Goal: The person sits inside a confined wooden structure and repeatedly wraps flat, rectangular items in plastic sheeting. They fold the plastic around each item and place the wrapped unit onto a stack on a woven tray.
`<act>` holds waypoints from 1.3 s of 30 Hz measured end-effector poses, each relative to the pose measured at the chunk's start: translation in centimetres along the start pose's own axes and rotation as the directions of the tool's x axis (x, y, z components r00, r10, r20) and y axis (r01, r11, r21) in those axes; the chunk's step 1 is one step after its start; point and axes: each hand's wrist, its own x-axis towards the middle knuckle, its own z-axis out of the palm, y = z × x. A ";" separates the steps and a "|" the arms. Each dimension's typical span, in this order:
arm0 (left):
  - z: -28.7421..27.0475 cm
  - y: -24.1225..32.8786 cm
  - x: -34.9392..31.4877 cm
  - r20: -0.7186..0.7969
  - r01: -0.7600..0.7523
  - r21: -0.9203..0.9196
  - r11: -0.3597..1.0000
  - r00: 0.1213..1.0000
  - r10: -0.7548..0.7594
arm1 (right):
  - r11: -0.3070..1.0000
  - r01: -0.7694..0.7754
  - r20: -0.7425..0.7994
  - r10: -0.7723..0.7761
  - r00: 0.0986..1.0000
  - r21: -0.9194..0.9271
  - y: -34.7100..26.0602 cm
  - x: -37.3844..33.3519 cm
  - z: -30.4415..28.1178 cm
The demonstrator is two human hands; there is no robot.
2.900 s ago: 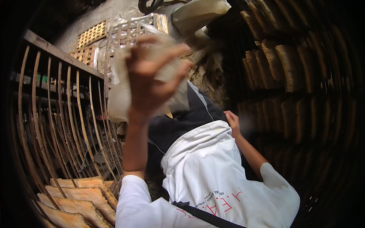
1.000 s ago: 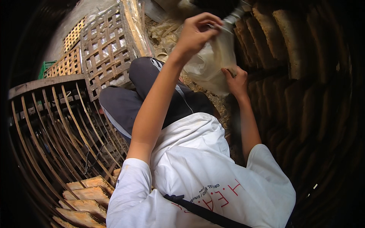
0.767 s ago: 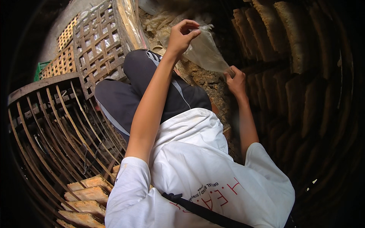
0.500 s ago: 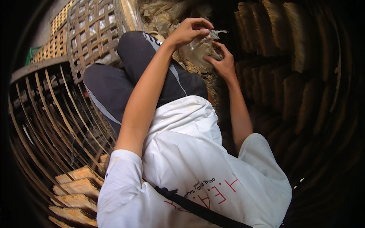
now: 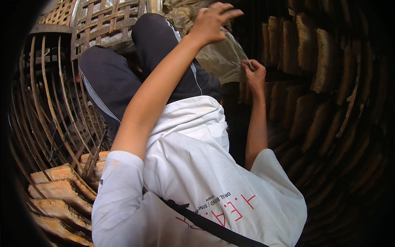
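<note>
A clear, slightly yellowish plastic bag hangs spread out beyond my right knee, its film pulled taut toward the right. My right hand is closed, pinching the bag's edge between thumb and fingertips. Above the bag's upper part is my left hand, palm down, with its fingers stretched out and apart. Its thumb lies close to the film; whether it touches is hidden. More crumpled plastic lies behind my left wrist.
Rows of tan, slab-like pieces stand on edge in the dark at right. More orange-tan slabs are stacked at lower left, beside thin wooden slats. A woven bamboo lattice stands at upper left, past my bent knees.
My hands have drawn apart: the left rose and its fingers straightened, the right moved slightly right and down. The bunched plastic bag is now stretched wider. The view has shifted a little.
</note>
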 end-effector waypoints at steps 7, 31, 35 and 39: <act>1.0 1.8 -0.6 0.419 -0.015 -0.267 0.964 0.899 0.130 | 0.979 0.200 -0.081 -0.197 0.977 0.038 -7.1 2.2 0.2; -1.5 1.1 0.4 0.457 0.407 -0.769 0.492 0.889 -0.020 | 0.970 -0.210 0.455 0.134 0.880 0.122 -2.1 1.9 1.3; -1.0 1.1 0.3 0.400 0.353 -0.726 0.590 0.915 -0.054 | 0.965 0.161 0.490 -0.039 0.871 -0.209 1.8 1.6 1.1; -0.7 0.1 0.4 0.485 0.405 -0.762 0.505 0.874 0.033 | 0.938 0.191 0.378 -0.071 0.923 -0.290 0.2 0.7 0.2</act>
